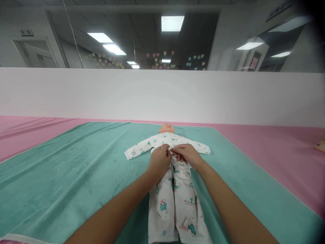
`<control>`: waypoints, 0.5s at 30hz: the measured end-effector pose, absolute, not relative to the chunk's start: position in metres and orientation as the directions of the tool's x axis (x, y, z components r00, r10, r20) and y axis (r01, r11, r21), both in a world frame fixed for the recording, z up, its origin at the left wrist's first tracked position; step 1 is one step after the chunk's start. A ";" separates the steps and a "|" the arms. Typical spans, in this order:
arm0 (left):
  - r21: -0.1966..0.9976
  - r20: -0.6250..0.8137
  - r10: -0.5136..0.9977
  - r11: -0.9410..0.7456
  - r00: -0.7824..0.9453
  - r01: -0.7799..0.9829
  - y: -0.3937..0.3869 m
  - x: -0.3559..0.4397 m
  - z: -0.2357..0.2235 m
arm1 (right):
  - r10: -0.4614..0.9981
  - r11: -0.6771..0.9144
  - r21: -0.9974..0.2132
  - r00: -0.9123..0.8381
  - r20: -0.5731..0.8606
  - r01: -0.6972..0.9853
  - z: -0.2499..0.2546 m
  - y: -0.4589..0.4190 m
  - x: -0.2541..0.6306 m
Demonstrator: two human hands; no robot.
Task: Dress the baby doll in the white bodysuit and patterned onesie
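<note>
A baby doll (167,129) lies on its back on a teal towel (76,176), head away from me. It wears a white printed sleepsuit (177,196) with sleeves spread out to both sides and legs stretching toward me. My left hand (159,160) and my right hand (186,154) meet at the doll's belly. Both are closed in a pinch on the sleepsuit's front fabric, fingertips almost touching each other.
The towel covers a pink surface (266,145). A low white wall (162,95) runs behind it, with glass panes above. A small tan object (321,145) sits at the far right edge.
</note>
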State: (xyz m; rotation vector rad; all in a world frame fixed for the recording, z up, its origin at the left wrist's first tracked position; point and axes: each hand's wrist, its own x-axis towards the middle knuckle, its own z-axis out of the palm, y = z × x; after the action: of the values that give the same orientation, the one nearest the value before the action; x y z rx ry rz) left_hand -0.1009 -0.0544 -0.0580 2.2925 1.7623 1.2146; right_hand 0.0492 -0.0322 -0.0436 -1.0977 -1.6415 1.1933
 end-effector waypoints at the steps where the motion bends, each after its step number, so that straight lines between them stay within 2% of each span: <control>1: 0.454 0.550 0.833 -0.358 0.059 0.816 -0.055 -0.101 -0.057 | 0.946 0.175 -0.967 -0.303 0.113 0.187 -0.043 -0.033 0.049; 7: 0.588 0.494 0.870 -0.340 0.007 0.734 -0.053 -0.102 -0.056 | 0.938 0.187 -0.961 -0.327 0.114 0.203 -0.042 -0.033 0.048; 12: 0.813 0.399 0.916 -0.330 -0.046 0.479 -0.047 -0.105 -0.056 | 0.936 0.206 -0.964 -0.321 0.144 0.169 -0.049 -0.028 0.046; 15: 0.888 0.363 0.931 -0.340 -0.020 0.310 -0.046 -0.107 -0.054 | 0.935 0.218 -0.965 -0.315 0.163 0.148 -0.051 -0.028 0.046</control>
State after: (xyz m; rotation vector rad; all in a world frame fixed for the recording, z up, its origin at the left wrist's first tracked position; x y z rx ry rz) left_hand -0.1073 -0.0462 -0.0543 1.6805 1.3026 1.3783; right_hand 0.0463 -0.0276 -0.0508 -1.0298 -1.6551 1.1841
